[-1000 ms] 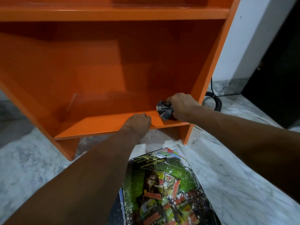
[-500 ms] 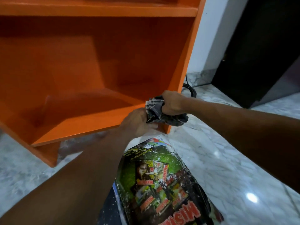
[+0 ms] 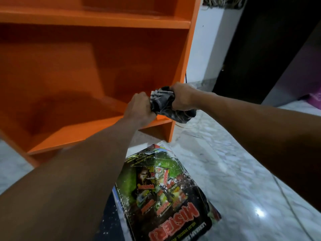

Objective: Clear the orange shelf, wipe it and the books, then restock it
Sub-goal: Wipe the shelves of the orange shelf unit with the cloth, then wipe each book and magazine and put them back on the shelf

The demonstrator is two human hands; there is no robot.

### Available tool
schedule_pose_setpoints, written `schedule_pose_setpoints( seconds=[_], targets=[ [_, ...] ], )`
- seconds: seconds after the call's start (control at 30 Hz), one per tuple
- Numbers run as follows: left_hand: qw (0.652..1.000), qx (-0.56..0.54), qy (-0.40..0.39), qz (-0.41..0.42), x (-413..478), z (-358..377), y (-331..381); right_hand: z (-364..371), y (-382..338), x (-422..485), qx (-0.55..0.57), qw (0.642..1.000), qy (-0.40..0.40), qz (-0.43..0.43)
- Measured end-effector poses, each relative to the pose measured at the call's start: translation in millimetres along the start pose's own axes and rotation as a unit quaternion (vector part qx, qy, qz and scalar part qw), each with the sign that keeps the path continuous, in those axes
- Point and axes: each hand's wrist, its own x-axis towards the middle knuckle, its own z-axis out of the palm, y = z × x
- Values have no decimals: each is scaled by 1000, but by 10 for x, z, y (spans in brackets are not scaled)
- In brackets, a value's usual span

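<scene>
A dark patterned cloth (image 3: 162,103) is gripped from both sides. The left hand (image 3: 139,108) is curled round its left end and the right hand (image 3: 182,99) is clenched on its right end, with a fold left hanging below the right fist. Only the backs and knuckles are seen; the fingertips are hidden in the fabric.

The cloth is held in front of the right front corner of the lowest board of the orange shelf (image 3: 78,134). Whether it touches the board cannot be told. Bare orange boards are shown in the compartment behind the hands, and the shelf is cut off at the top and left of the frame.

Below the forearms, a stack of magazines (image 3: 165,188) is laid on the floor. Its green-and-black top cover is seen upside down with red lettering, partly covered by the left forearm and cropped at the bottom.

The floor (image 3: 234,171) is pale veined marble, glossy, with a thin pale cord (image 3: 185,126) lying by the shelf's foot. A white wall (image 3: 208,49) and a dark panel (image 3: 260,49) are seen to the right. A purple object (image 3: 317,100) at the edge is cropped and cannot be identified.
</scene>
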Motion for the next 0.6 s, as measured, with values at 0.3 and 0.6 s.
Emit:
schedule_pose_setpoints(
  seconds=[0.3, 0.6],
  targets=[
    [991, 106, -27, -72, -241, -167, 127, 330, 172, 108, -22, 995, 21, -100],
    [952, 89, -33, -292, -1066, -180, -178, 725, -157, -237, 0, 954, -71, -292]
  ],
)
